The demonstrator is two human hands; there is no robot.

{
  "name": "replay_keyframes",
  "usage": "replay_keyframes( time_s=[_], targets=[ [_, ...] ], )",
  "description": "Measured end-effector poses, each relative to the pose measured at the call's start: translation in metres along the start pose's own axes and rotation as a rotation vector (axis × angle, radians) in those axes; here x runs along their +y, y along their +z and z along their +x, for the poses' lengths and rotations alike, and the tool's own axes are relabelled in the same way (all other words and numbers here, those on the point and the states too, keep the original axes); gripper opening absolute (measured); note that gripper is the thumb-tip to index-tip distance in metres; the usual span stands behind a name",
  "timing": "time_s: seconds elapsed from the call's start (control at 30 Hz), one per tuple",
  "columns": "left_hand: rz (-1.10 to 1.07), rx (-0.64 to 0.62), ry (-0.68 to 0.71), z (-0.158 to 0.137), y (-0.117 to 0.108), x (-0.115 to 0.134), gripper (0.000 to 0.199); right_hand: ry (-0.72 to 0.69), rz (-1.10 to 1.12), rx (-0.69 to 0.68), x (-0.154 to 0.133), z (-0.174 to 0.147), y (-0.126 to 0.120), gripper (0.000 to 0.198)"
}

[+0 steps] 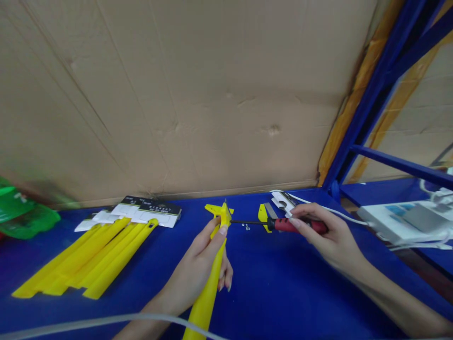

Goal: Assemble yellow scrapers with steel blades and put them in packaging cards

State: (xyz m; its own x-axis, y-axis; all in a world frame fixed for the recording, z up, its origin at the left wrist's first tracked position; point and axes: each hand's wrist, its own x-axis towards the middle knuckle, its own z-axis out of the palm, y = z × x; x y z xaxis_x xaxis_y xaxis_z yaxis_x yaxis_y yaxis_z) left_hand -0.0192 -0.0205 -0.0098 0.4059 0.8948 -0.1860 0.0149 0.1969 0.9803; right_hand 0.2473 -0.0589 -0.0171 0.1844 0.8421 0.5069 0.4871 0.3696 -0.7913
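My left hand [203, 257] is closed around the neck of a yellow long-handled scraper [207, 295], whose head points away from me. The handle runs down toward the bottom edge of the view. In my right hand [331, 233] is a screwdriver [288, 225] with a red and black grip, held level. Its thin shaft reaches left to the side of the scraper's head; whether the tip sits in a screw is too small to tell. Beyond the shaft lies a loose yellow plastic piece [262, 215] beside a grey metal strip [272, 212]. Several tiny screws [247, 227] rest under the shaft.
Several yellow handles [95, 255] with black-and-white cards [148, 211] lie at left on the blue table [269, 293]. A green bottle [28, 215] stands far left. A white card [285, 202] and a power strip [399, 222] are right. Cardboard [212, 94] backs the table; a blue frame [368, 113] rises right.
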Motion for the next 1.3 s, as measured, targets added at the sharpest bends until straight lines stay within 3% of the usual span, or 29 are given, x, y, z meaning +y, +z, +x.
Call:
replay_keyframes(
  time_s=[0.17, 0.4, 0.53, 0.63, 0.77, 0.83, 1.0, 1.17, 1.3],
  targets=[
    [0.006, -0.009, -0.013, -0.002, 0.002, -0.001, 0.077, -0.085, -0.009, 0.021, -0.006, 0.001, -0.005, 0.025],
    [-0.057, -0.017, 0.003, -0.004, 0.008, -0.007, 0.079, 0.192, 0.083, -0.103, -0.002, 0.007, -0.011, 0.044],
    [-0.055, -0.028, 0.01, -0.002, 0.009, -0.001, 0.071, 0.049, 0.097, -0.056, 0.004, 0.012, -0.017, 0.034],
    [-0.066, -0.024, 0.043, 0.002, 0.01, 0.001, 0.062, -0.002, 0.119, -0.068, 0.005, 0.013, -0.018, 0.046],
    [-0.066, -0.001, 0.009, 0.007, 0.015, -0.002, 0.065, 0.187, 0.121, -0.123, 0.006, 0.012, -0.017, 0.053],
    [-0.052, -0.006, -0.007, 0.007, 0.018, -0.003, 0.067, 0.227, 0.107, -0.148, 0.007, 0.014, -0.019, 0.052],
    [-0.04, -0.027, -0.019, 0.007, 0.026, -0.007, 0.075, 0.085, 0.162, 0.013, 0.011, 0.02, -0.03, 0.053],
    [-0.034, -0.02, -0.02, 0.011, 0.029, -0.015, 0.08, 0.21, 0.087, -0.077, 0.008, 0.02, -0.034, 0.043],
    [-0.012, -0.008, -0.002, 0.012, 0.031, -0.015, 0.071, 0.087, 0.153, 0.006, 0.01, 0.02, -0.033, 0.027]
  ],
)
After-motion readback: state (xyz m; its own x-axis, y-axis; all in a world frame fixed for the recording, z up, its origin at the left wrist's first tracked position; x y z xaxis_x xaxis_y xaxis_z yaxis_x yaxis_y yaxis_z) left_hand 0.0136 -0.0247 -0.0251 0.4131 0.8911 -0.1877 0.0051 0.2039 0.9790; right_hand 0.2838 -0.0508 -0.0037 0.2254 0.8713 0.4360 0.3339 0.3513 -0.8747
